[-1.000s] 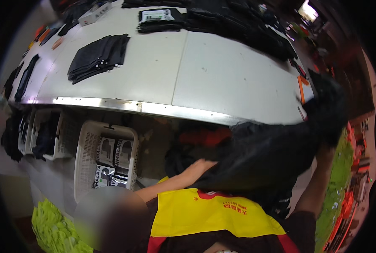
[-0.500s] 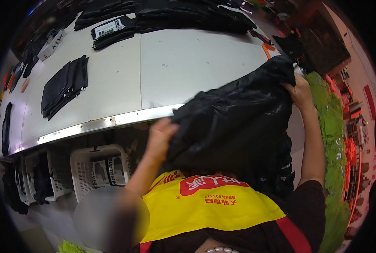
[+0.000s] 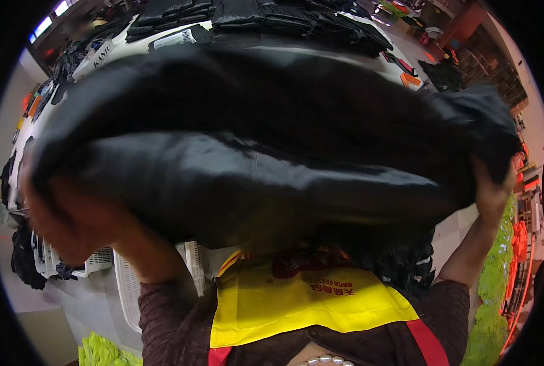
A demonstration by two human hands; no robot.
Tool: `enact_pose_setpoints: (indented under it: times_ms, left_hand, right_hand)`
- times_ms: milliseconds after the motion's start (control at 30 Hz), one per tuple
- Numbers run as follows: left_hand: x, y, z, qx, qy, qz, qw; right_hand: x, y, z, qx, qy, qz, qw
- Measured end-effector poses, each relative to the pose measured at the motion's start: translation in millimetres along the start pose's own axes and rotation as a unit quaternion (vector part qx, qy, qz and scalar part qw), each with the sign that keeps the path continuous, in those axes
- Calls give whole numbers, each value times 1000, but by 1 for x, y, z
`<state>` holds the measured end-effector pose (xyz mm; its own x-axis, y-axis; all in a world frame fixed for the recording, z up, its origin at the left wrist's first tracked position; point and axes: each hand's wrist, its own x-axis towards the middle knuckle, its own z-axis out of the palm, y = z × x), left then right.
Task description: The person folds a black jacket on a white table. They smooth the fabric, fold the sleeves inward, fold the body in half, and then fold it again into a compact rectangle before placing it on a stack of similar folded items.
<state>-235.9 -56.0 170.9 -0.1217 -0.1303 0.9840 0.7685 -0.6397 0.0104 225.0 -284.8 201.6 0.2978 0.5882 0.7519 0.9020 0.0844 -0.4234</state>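
Observation:
A shiny black garment (image 3: 259, 158) is stretched wide in the air in front of me and billows between my hands, blurred by motion. My left hand (image 3: 79, 216) grips its left end, with the fingers partly under the cloth. At the other end, my right hand (image 3: 491, 189) is closed on a bunched part of the fabric. What kind of garment it is cannot be told. Most of the white table beneath is hidden behind it.
Stacks of folded black garments (image 3: 174, 15) lie along the table's far side, near a white box (image 3: 95, 60) and an orange item (image 3: 410, 80). White plastic baskets (image 3: 125, 287) stand below left. Green fabric (image 3: 494, 274) is heaped at right, yellow-green cloth (image 3: 104, 352) at lower left.
Both hands have risen and spread apart, the left far to the left, the right outward. The black garment went from hanging slanted at the table edge to stretched wide and lifted.

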Motion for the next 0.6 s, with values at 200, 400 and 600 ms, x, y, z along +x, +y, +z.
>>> enact_pose_setpoints:
  times_ms: [200, 400, 600]
  left_hand:
    - [84, -5, 139, 97, 55, 119, 987]
    - [-24, -97, 350, 27, -153, 282, 947]
    - [-188, -64, 292, 117, -566, -183, 796]
  right_hand:
    - [76, 60, 34, -102, 243, -147, 953]
    - [191, 153, 241, -71, 174, -200, 962]
    - [140, 302, 326, -16, -457, 81, 886]
